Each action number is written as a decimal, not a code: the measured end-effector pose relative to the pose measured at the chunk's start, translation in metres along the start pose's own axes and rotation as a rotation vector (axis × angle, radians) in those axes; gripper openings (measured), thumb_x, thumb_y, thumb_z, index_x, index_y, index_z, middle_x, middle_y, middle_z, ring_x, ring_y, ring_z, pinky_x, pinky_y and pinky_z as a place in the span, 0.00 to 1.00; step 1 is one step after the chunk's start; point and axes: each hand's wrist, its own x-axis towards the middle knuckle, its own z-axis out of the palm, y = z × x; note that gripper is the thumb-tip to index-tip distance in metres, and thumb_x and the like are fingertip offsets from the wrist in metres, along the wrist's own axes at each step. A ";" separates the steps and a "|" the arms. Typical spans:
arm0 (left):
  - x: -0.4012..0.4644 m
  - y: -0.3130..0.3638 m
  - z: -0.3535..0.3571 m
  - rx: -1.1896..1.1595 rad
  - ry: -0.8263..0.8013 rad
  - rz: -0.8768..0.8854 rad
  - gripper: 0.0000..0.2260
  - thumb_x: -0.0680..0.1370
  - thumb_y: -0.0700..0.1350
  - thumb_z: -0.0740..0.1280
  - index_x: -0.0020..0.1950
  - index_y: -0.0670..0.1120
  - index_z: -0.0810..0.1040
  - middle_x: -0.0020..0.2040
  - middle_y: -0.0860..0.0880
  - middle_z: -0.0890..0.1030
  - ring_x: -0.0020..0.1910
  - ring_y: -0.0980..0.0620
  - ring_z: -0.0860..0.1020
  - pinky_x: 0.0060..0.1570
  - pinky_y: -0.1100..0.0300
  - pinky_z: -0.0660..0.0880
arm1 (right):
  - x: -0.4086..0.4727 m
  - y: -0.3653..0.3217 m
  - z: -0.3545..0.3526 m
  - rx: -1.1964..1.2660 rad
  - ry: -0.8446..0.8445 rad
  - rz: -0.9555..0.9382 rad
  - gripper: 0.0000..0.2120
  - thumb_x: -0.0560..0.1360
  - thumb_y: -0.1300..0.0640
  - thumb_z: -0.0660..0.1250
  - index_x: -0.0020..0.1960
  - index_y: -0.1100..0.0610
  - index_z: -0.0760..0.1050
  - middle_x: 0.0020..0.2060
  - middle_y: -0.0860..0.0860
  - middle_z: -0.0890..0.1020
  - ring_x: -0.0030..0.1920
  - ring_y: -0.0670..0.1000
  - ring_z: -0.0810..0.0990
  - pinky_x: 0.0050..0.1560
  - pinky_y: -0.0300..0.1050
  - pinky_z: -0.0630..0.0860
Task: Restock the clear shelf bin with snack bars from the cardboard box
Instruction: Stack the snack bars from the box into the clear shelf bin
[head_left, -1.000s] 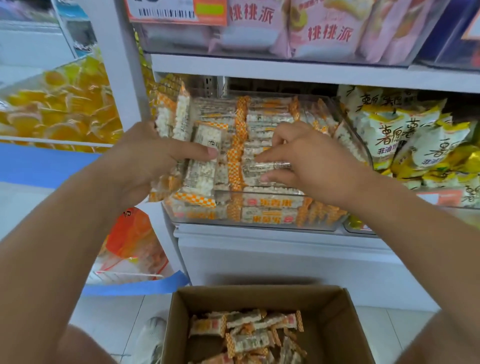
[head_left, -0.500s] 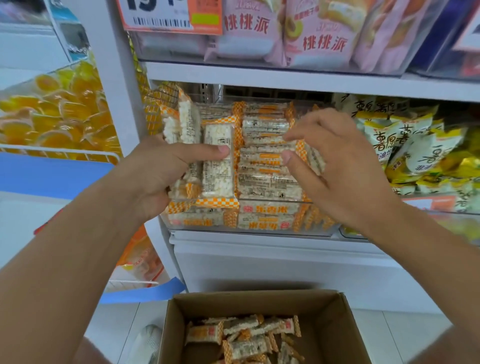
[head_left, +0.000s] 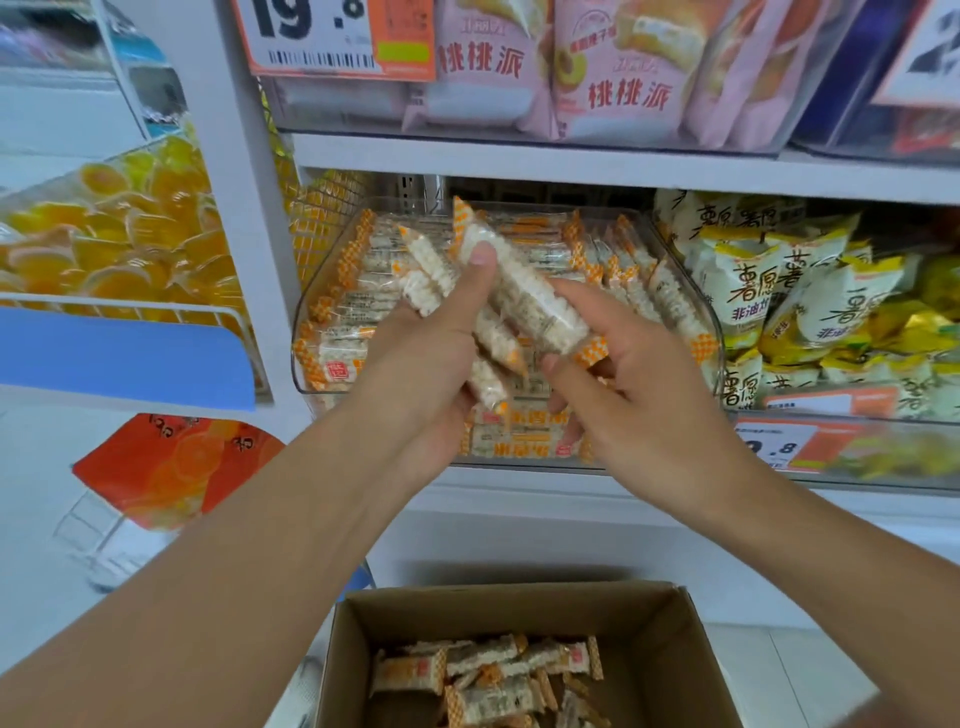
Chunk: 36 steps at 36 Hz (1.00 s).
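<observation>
My left hand (head_left: 431, 364) grips a bundle of snack bars (head_left: 436, 270), white with orange checked ends, in front of the clear shelf bin (head_left: 332, 270). The thumb presses on the top bar. My right hand (head_left: 639, 395) pinches the lower end of one bar (head_left: 540, 306) from that bundle. The bin on the middle shelf holds several rows of the same bars. Below, the open cardboard box (head_left: 691, 654) on the floor holds several loose bars (head_left: 483, 675).
Yellow and white snack bags (head_left: 789, 296) fill the bin to the right. Pink pastry packs (head_left: 613, 67) and a price tag (head_left: 332, 36) sit on the shelf above. A wire rack with orange jelly cups (head_left: 119, 234) stands at left.
My left hand has pulled its bundle of bars back from the bin and tilted it. My right hand has left the bin and taken hold of one bar in the bundle.
</observation>
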 end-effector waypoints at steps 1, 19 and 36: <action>0.000 0.000 0.001 -0.003 -0.001 0.014 0.24 0.77 0.58 0.67 0.62 0.39 0.78 0.43 0.43 0.84 0.37 0.47 0.82 0.34 0.54 0.81 | -0.001 0.001 0.001 -0.106 -0.011 -0.050 0.24 0.82 0.56 0.62 0.76 0.43 0.64 0.56 0.50 0.80 0.43 0.45 0.80 0.49 0.52 0.80; 0.010 0.007 -0.005 -0.048 0.068 0.162 0.19 0.71 0.46 0.78 0.57 0.50 0.73 0.45 0.50 0.86 0.41 0.50 0.85 0.40 0.52 0.81 | 0.020 0.006 -0.022 -0.004 -0.073 -0.066 0.36 0.67 0.52 0.78 0.73 0.46 0.70 0.61 0.39 0.78 0.61 0.42 0.78 0.62 0.49 0.78; 0.051 0.032 -0.055 1.223 0.239 1.070 0.18 0.84 0.50 0.54 0.44 0.41 0.75 0.37 0.47 0.75 0.41 0.43 0.73 0.39 0.52 0.64 | 0.075 0.022 -0.025 -0.005 0.021 0.045 0.25 0.69 0.47 0.77 0.63 0.50 0.76 0.46 0.42 0.79 0.26 0.35 0.74 0.25 0.27 0.66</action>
